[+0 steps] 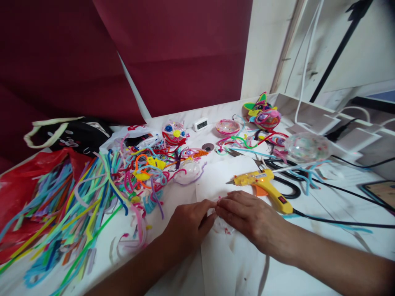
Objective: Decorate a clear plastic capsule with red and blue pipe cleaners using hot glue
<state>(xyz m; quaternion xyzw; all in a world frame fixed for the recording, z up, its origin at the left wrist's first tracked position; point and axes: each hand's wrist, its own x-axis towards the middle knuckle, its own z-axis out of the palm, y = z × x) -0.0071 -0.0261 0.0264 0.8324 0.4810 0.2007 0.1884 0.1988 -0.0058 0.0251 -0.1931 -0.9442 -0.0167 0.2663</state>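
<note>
My left hand (188, 224) and my right hand (251, 220) meet over a white sheet of paper (216, 263). Between and under their fingers is a clear, rounded plastic piece (224, 228) with pink and red bits on it; much of it is hidden. The fingers of both hands are closed, with the tips pressed together at its top. Just beyond my right hand lies a yellow hot glue gun (262, 183), its nozzle pointing left and its switch lit. Black-handled scissors (288, 187) lie partly under it.
Loose coloured pipe cleaners (89, 205) spread over the left, beside a red plastic bag (18, 205). Behind are a decorated ball (174, 133), a small digital clock (201, 124), a pink-rimmed bowl (227, 127) and a clear plastic dome (307, 147). Cables cross the right side, near a phone (381, 193).
</note>
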